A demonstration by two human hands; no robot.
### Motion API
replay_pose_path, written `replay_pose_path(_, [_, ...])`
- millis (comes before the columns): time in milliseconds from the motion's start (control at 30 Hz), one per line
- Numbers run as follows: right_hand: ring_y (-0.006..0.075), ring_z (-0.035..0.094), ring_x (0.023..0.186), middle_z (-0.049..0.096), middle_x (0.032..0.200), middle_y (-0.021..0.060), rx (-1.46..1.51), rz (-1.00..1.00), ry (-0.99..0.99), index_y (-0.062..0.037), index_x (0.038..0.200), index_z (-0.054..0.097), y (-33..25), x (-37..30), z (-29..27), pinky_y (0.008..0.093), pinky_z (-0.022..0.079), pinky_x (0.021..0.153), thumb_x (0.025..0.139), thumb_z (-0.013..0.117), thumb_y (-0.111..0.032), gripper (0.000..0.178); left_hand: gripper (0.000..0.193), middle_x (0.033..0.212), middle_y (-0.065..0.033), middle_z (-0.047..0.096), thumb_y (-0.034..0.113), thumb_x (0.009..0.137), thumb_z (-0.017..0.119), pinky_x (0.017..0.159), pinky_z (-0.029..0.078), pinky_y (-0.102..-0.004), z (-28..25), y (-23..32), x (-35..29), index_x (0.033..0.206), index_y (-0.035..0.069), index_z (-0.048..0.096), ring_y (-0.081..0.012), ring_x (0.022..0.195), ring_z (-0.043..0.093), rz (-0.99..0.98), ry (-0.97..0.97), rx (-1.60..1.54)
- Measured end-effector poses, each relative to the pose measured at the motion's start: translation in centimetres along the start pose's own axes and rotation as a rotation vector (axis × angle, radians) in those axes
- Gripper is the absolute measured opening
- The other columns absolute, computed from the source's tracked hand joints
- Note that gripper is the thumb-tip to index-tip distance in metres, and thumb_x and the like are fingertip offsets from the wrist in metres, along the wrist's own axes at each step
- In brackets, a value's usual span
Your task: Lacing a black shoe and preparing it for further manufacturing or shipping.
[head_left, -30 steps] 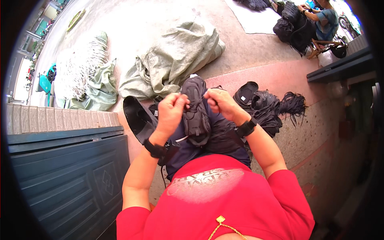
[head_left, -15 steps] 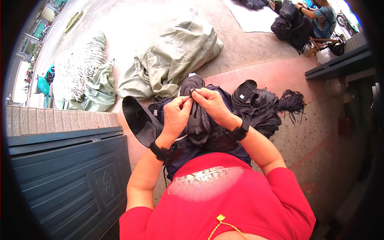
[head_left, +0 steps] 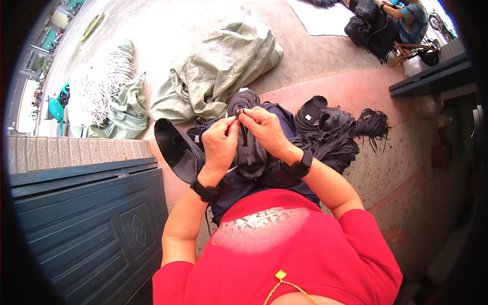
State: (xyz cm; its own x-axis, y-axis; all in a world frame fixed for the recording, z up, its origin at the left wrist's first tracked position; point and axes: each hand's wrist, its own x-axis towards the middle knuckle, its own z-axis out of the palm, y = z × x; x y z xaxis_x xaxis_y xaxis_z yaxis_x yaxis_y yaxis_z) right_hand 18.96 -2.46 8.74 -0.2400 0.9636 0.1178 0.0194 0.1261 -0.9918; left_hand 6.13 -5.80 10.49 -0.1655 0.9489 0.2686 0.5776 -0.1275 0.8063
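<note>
A dark grey shoe upper (head_left: 250, 155) lies on my lap, its lacing opening between my hands. My left hand (head_left: 220, 145) is closed in a pinch at the left of this opening; what its fingertips hold is too small to make out. Opposite it, my right hand (head_left: 264, 131) pinches a short dark piece of shoelace (head_left: 241, 111) at the upper's eyelets. Another black shoe upper (head_left: 175, 147) rests on its side by my left wrist. To the right of my lap lies a heap of black shoe uppers (head_left: 330, 140).
A bundle of black laces (head_left: 373, 124) trails off the heap. Ahead lie a large pale green woven sack (head_left: 213, 71) and a pile of white laces (head_left: 104, 86). Blue door panels (head_left: 91, 223) stand at left. Far right, another person (head_left: 413, 23) sits beside black goods.
Both hands have shifted slightly, and the fingertips sit a little further apart. More of the upper's lacing opening shows between them.
</note>
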Motion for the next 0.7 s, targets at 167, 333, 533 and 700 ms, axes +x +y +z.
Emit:
replay_pose_path(167, [0.0149,0.052,0.066,0.054,0.072,0.0089,-0.086,-0.003,0.052,0.0028,0.093,0.061,-0.2,0.0,-0.1,0.0264,0.041,0.06,0.082,0.058,-0.013,0.019,0.009,0.071,-0.0015,0.059,0.007,0.081,0.06,0.054,0.042,-0.021,-0.8,0.6,0.1,0.086,-0.001,0.062,-0.0079,0.059,0.051,-0.227,0.241,-0.398])
replay_pose_path(333, [0.0125,0.05,0.065,0.053,0.069,0.0064,0.019,0.015,-0.029,0.0034,0.092,0.06,-0.2,0.1,0.0,0.0257,0.04,0.06,0.084,0.057,-0.015,0.02,0.014,0.073,0.0023,0.058,0.01,0.083,0.06,0.055,0.04,-0.018,-1.0,-0.6,-0.2,0.091,-0.002,0.062,-0.0018,0.063,0.046,-0.298,-0.086,-0.399])
replay_pose_path(533, [0.0091,0.045,0.065,0.049,0.068,0.0028,0.138,0.088,-0.068,0.0012,0.097,0.061,1.0,0.0,0.5,0.023,0.038,0.06,0.084,0.057,-0.015,0.021,0.017,0.076,0.0019,0.06,0.01,0.083,0.059,0.058,0.04,-0.0167,-0.7,0.0,-0.3,0.095,-0.003,0.061,-0.002,0.066,0.048,-0.193,-0.114,-0.254])
replay_pose_path(700, [0.0091,0.048,0.07,0.052,0.071,0.0036,0.212,0.089,-0.08,0.0001,0.097,0.062,1.0,-0.2,0.8,0.023,0.039,0.064,0.085,0.057,-0.014,0.02,0.018,0.071,0.0018,0.059,0.008,0.083,0.059,0.057,0.04,-0.0172,-0.8,-0.2,-0.5,0.096,-0.004,0.061,-0.003,0.063,0.048,-0.131,-0.134,-0.179])
